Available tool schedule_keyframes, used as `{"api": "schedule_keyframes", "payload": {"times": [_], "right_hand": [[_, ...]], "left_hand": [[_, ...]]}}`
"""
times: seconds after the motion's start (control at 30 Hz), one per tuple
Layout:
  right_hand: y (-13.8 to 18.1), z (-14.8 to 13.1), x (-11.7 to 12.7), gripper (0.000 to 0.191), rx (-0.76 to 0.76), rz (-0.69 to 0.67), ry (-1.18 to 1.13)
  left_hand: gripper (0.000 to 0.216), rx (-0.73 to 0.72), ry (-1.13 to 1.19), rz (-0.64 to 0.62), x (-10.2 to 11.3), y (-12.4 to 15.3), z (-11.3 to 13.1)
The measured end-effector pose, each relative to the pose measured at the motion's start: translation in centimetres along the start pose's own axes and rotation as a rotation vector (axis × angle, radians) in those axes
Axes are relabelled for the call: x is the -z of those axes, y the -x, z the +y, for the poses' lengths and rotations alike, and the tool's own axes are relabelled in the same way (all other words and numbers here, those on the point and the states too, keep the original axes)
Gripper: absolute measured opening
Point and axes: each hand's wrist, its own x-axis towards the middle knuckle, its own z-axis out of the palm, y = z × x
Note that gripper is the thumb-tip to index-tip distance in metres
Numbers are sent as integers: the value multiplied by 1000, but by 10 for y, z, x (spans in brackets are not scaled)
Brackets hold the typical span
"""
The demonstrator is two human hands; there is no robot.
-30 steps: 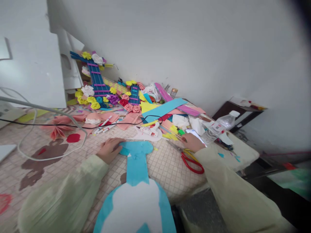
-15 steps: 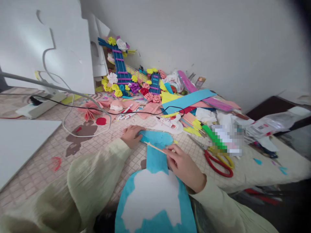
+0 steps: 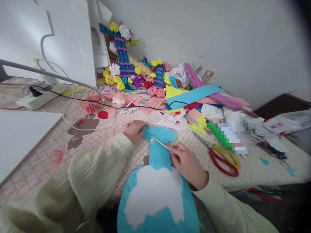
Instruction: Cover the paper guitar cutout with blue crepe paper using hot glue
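Note:
A guitar-shaped board (image 3: 155, 210) lies in front of me, its edges and neck wrapped in light blue paper, with a jagged white area bare on its body. My left hand (image 3: 135, 130) grips the left end of its blue headstock (image 3: 161, 133), thumb and fingers closed on the edge. In my right hand (image 3: 188, 161) a thin wooden stick (image 3: 160, 142) is pinched, its tip lying over the underside edge of the headstock near the neck. The right hand rests beside the neck.
Red-and-yellow-handled scissors (image 3: 222, 161) and a green tool (image 3: 220, 134) lie to the right. A white glue gun (image 3: 173, 119) sits beyond the headstock. Behind are flower-decorated paper guitars (image 3: 125, 61) and paper strips (image 3: 194, 96). A white cable (image 3: 88, 128) loops at left near a power strip (image 3: 45, 97).
The view has shifted slightly, so the scene sits differently in the picture. The stick's tip has moved a little to the right along the headstock. Both hands keep their hold.

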Motion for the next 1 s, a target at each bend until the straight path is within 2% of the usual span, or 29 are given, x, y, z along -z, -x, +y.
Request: {"api": "schedule_keyframes", "payload": {"times": [0.37, 0.7, 1.0], "right_hand": [[-2, 1, 4, 32, -81, -21, -5], [-1, 2, 19, 31, -140, -4, -48], [-5, -5, 9, 28, -129, -8, -19]], "left_hand": [[32, 16, -12, 2, 0, 0, 0], [32, 35, -11, 0, -1, 0, -1], [32, 13, -9, 15, -2, 0, -1]]}}
